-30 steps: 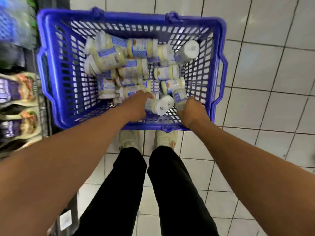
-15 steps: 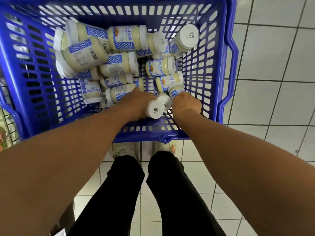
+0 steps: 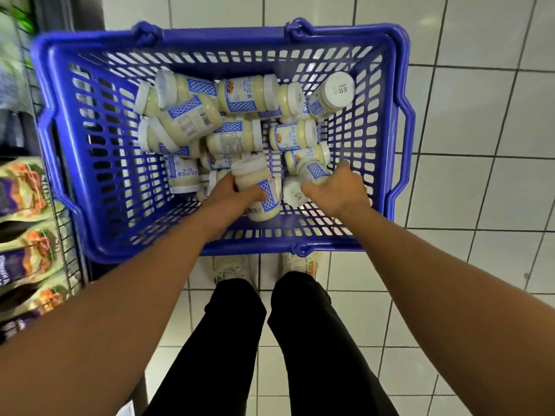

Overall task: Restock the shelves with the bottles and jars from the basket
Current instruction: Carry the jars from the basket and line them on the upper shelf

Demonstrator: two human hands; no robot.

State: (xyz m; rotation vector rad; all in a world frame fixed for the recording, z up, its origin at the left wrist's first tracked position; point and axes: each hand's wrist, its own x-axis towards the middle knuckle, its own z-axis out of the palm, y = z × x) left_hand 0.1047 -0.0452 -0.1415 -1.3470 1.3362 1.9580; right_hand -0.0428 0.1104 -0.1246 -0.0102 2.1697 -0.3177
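Observation:
A blue plastic basket (image 3: 90,163) stands on the tiled floor in front of my feet, holding several cream-filled jars with white lids and blue-patterned labels. My left hand (image 3: 231,195) grips one jar (image 3: 259,190) near the basket's front, lifted slightly, lid pointing away. My right hand (image 3: 336,190) reaches over another jar (image 3: 315,172) at the front right, fingers spread around it; a lid-up jar (image 3: 295,193) lies just left of that hand. One jar (image 3: 335,94) leans upright in the far right corner.
A wire shelf (image 3: 64,223) with colourful pouches (image 3: 24,259) runs along the left, close to the basket. White tiled floor (image 3: 480,205) extends to the right and behind. My black-trousered legs and pale shoes (image 3: 231,268) stand just below the basket.
My left hand has turned and raised its jar, lid now pointing away. My right hand has opened over a jar at the front right. The camera has pulled back, showing the whole basket.

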